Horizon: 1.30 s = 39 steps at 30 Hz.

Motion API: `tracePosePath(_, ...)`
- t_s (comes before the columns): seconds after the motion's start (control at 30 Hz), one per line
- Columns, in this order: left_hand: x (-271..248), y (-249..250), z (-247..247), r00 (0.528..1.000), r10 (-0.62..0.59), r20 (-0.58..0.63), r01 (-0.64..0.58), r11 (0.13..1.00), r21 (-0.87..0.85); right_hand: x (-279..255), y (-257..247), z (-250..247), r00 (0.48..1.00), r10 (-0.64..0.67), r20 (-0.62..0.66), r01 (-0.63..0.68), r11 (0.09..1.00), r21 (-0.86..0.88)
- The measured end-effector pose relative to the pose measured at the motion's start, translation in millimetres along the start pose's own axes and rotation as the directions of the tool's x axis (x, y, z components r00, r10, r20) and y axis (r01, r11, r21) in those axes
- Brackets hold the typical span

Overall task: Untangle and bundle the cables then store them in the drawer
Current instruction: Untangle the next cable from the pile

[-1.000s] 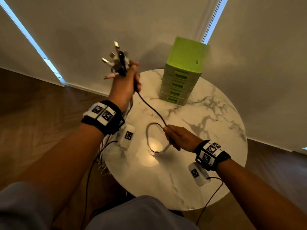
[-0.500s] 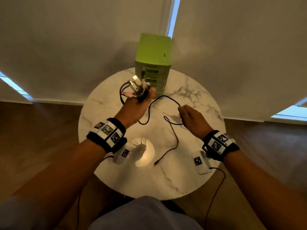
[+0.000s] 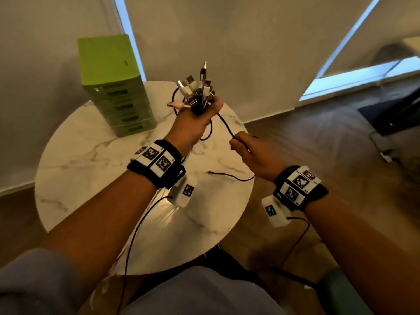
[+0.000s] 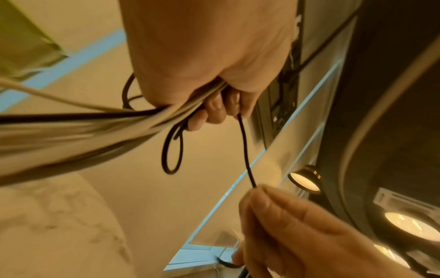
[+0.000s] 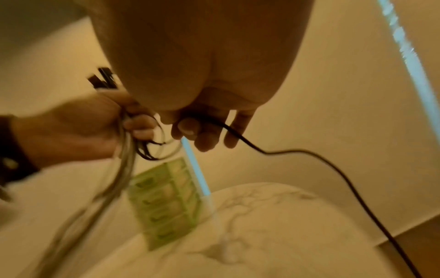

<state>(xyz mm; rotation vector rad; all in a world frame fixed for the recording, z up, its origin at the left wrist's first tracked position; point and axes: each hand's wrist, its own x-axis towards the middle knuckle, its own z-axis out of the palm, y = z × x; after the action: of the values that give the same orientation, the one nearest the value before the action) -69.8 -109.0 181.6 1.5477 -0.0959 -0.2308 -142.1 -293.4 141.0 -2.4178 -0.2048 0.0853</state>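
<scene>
My left hand point(image 3: 200, 117) is raised above the round marble table point(image 3: 91, 173) and grips a bunch of cables point(image 3: 197, 92), black and white, with their plugs sticking up. The strands hang below the fist point(image 4: 95, 129). One black cable point(image 3: 225, 123) runs from that fist down to my right hand point(image 3: 245, 146), which pinches it point(image 5: 214, 122) between thumb and fingers. Its loose end point(image 3: 227, 176) lies on the table by my right wrist. The green drawer unit point(image 3: 113, 87) stands at the table's back left, drawers closed.
The table's right edge is just under my right hand, with wooden floor point(image 3: 329, 144) beyond. A dark object point(image 3: 395, 112) stands on the floor at far right. White blinds point(image 3: 250, 42) hang behind the table.
The view has swung, so the drawer unit now sits at the left. My left hand has lifted the bunch higher, and my right hand has moved closer along the black cable.
</scene>
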Motion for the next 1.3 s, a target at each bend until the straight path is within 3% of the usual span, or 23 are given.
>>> tracePosePath(0.17,9,6,31,0.991,0.129,0.033,-0.133,0.976,0.172,-40,79,-19,0.98,0.197,-0.004,-0.197,0.979,-0.058)
tracePosePath(0.27,12,2,46,0.986,0.144,0.082,-0.155,0.977,0.144,-65,103,-31,0.958,0.279,-0.065,-0.283,0.958,-0.051)
tracePosePath(0.37,11,-9,64,0.993,0.067,0.098,-0.081,0.986,0.145,-81,125,-31,0.926,0.369,-0.078,-0.373,0.927,-0.046)
tracePosePath(0.53,9,-44,85,0.973,-0.133,0.187,0.106,0.983,0.147,-87,142,-7,0.879,0.47,0.08,-0.466,0.882,-0.069)
tracePosePath(0.63,9,-59,94,0.941,-0.153,0.302,0.115,0.983,0.14,-68,115,6,0.936,0.346,0.068,-0.345,0.938,-0.018)
tracePosePath(0.7,11,-61,96,0.939,-0.165,0.301,0.114,0.977,0.18,-48,87,13,0.972,0.234,0.025,-0.236,0.967,0.101)
tracePosePath(0.83,20,-54,83,0.961,-0.148,0.236,0.103,0.976,0.193,-18,50,17,0.971,0.228,-0.073,-0.187,0.913,0.364)
tracePosePath(1.0,33,-43,43,0.987,-0.108,0.117,0.101,0.993,0.064,-9,69,1,0.958,0.209,-0.197,-0.126,0.922,0.365)
tracePosePath(1.1,31,-29,21,0.993,-0.107,0.057,0.111,0.992,-0.058,-9,100,-3,0.951,0.29,-0.109,-0.268,0.946,0.181)
tracePosePath(1.2,25,-19,6,0.994,-0.102,0.025,0.105,0.984,-0.143,-16,126,16,0.901,0.4,0.167,-0.399,0.916,-0.046)
tracePosePath(1.23,22,-18,2,0.994,-0.105,0.022,0.107,0.98,-0.166,-16,127,25,0.892,0.384,0.239,-0.374,0.923,-0.087)
tracePosePath(1.3,18,-18,-1,0.994,-0.11,0.025,0.113,0.972,-0.205,-14,112,39,0.925,0.269,0.269,-0.252,0.963,-0.093)
